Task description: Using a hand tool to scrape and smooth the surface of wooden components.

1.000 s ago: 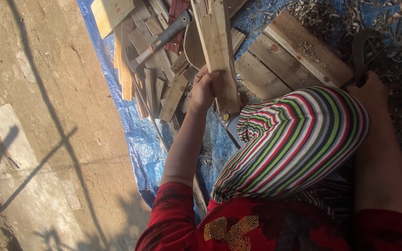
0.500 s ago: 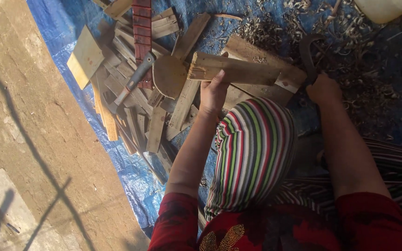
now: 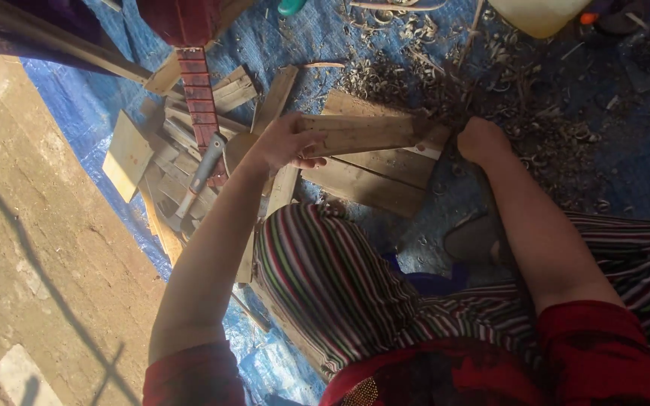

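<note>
The right hand [image 3: 483,139] has its fingers hidden among wood shavings [image 3: 520,113], so their state I cannot tell. The left hand [image 3: 283,143] grips the wooden plank [image 3: 359,134], now lying level above the boards [image 3: 370,177], turned from before

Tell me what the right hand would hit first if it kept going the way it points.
Probably the pile of wood shavings on the blue tarp: the right hand points up the frame, away from the body, at the right end of the wooden plank. Depth is unclear.
</note>
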